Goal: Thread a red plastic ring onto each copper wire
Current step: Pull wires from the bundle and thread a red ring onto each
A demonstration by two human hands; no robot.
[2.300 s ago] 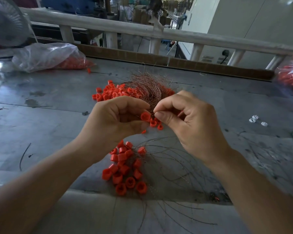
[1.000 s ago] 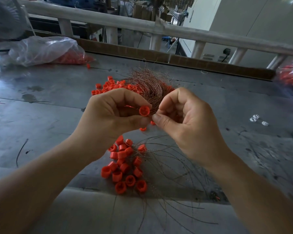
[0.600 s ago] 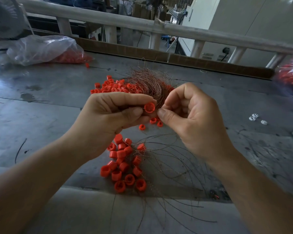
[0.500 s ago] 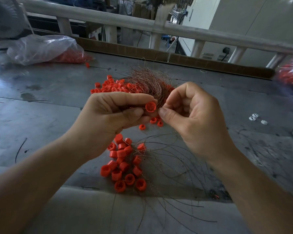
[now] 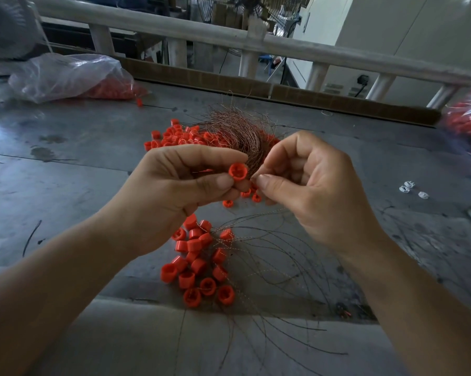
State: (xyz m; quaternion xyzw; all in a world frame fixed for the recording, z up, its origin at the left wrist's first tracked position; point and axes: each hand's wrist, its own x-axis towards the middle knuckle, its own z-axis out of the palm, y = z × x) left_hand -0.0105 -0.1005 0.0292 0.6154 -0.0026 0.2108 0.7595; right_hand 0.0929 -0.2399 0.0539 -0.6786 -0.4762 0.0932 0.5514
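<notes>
While in left grip (image 5: pixel 180 194), ring (image 5: pixel 238 171) camera-ward

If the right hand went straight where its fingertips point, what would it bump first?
Most likely the red ring pinched by the left hand, just beside the right hand's fingertips.

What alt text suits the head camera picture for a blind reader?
Over a grey table, a left hand pinches a red ring while the right hand pinches what seems a thin wire beside it. Loose rings and a copper wire bundle lie behind; ringed wires lie nearer.
</notes>
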